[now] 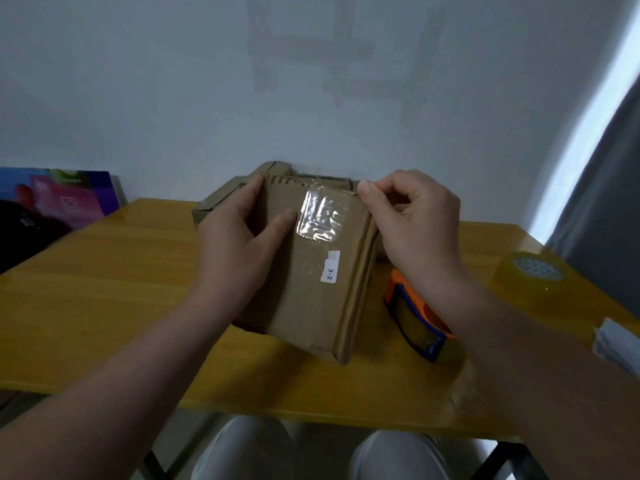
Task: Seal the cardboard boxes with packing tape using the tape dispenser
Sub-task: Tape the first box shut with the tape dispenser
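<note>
Here we go: the cardboard box (pixel 311 289) is tipped up on its near end in the middle of the counter (pixel 104 306), its broad face leaning back toward the far edge. The left hand (pixel 235 237) grips the box's left side, fingers wrapped over the far rim and the thumb laid flat across the face, its tip just touching the strip of clear packing tape (pixel 320 216). That strip sits crinkled and shiny on the upper part of the face and runs up over the top rim. The right hand (pixel 412 223) is curled tight, thumb and forefinger pinching the box's top right corner just beside the tape; whether it has the tape's edge too, I can't tell. Below the tape there's a small white label (pixel 330 268) reading 3-2. The orange and blue tape dispenser (pixel 415 320) lies flat on the counter just right of the box, under the right wrist. A spare tape roll (pixel 530 275) sits by the right edge, and a second box (pixel 214 202) rests behind, at the far edge.
</note>
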